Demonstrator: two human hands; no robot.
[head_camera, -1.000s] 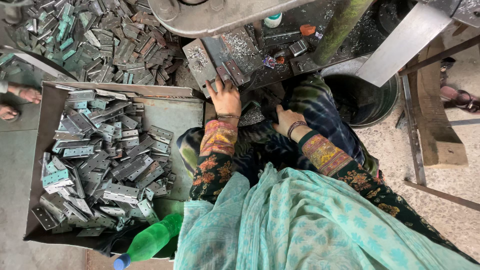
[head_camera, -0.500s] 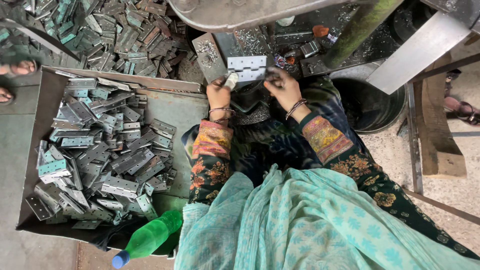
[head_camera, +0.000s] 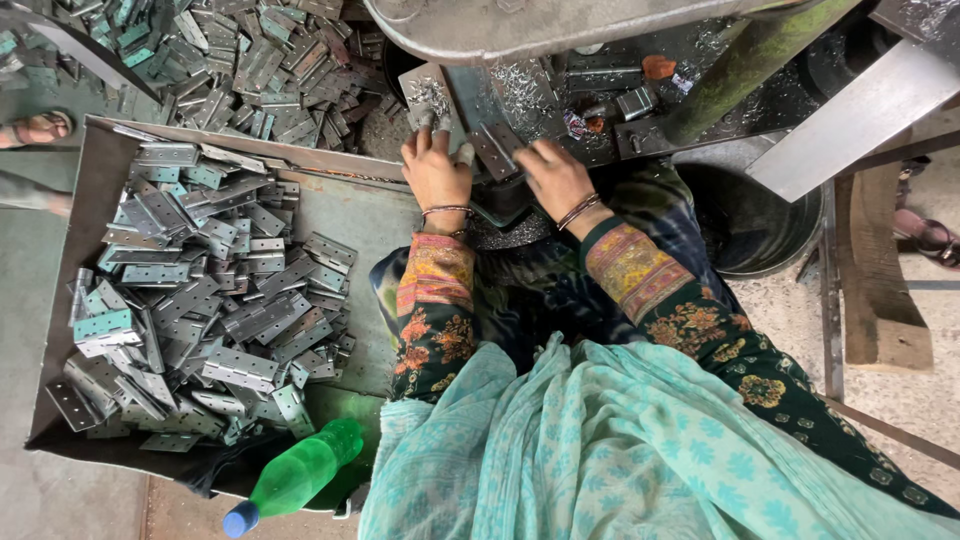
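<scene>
Hands (head_camera: 437, 172) now together, pressing hinge (head_camera: 497, 150)

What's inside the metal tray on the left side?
The tray holds a loose heap of grey metal hinges, piled toward its left; the tray's right part shows bare floor. A green bottle lies at its near edge. What lies under the heap is covered.

Grey metal hinges (head_camera: 200, 300), a few teal-tinted; rust-brown tray (head_camera: 90, 200); green bottle (head_camera: 300, 470), blue cap; turquoise scarf (head_camera: 620, 450), pale leaf print; dark sleeves (head_camera: 430, 320), orange-yellow floral embroidery; grey steel bench (head_camera: 600, 75).
</scene>
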